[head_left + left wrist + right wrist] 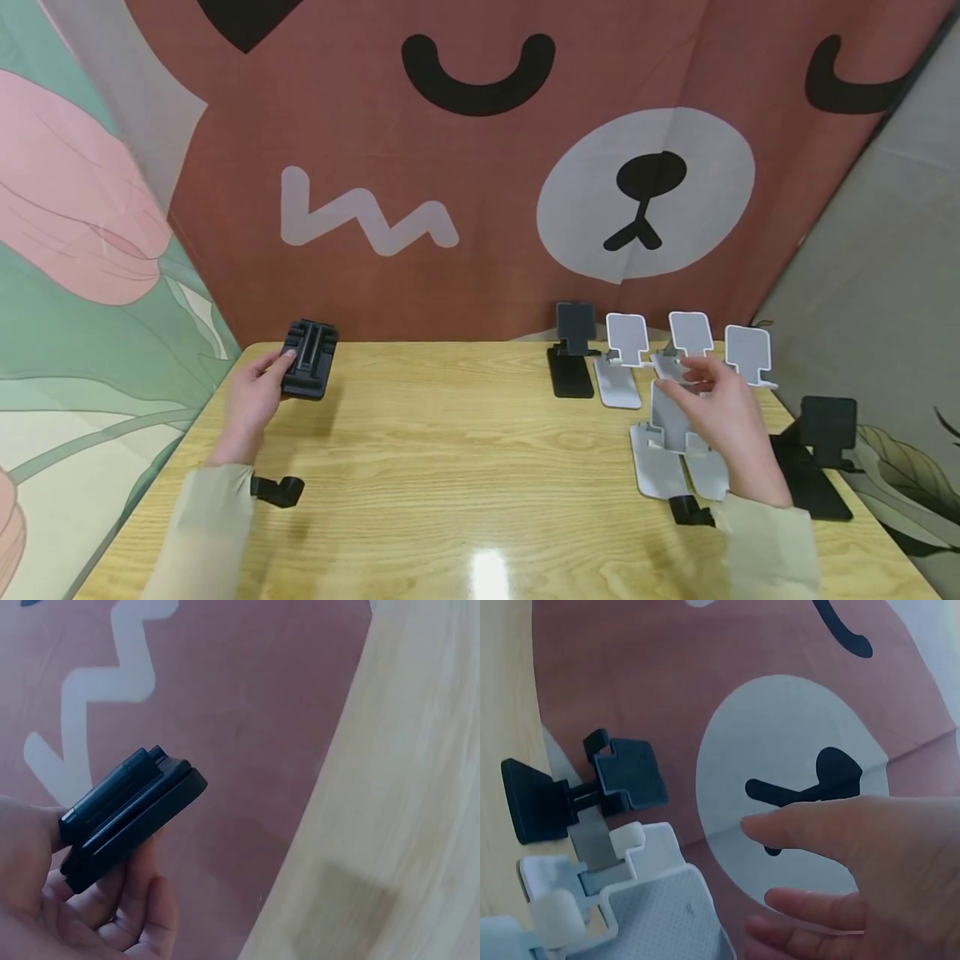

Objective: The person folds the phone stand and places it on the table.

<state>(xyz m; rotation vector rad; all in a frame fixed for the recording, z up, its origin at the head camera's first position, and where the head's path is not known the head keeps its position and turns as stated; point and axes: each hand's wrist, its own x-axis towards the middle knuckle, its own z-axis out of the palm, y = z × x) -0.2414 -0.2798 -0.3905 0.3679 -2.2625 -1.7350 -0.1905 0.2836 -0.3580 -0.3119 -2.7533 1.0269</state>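
In the head view my left hand (253, 400) grips a folded black phone stand (309, 360) above the table's far left, thumb on its near side. The left wrist view shows the folded layers of this black stand (135, 821) edge-on, with fingers curled beneath it. My right hand (731, 429) hovers over a group of phone stands on the right, thumb and fingers apart with nothing between them. Below it, partly hidden, stands an unfolded white stand (663, 467). In the right wrist view a white stand (664, 915) and a black stand (634, 776) are left of my hand.
On the wooden table (450, 467), a black stand (572, 373) and a white stand (618, 387) are at the back of the group. Another white stand (747, 348) is farther right. One more black stand (827, 433) sits at the right edge. A printed cloth (360, 292) hangs behind.
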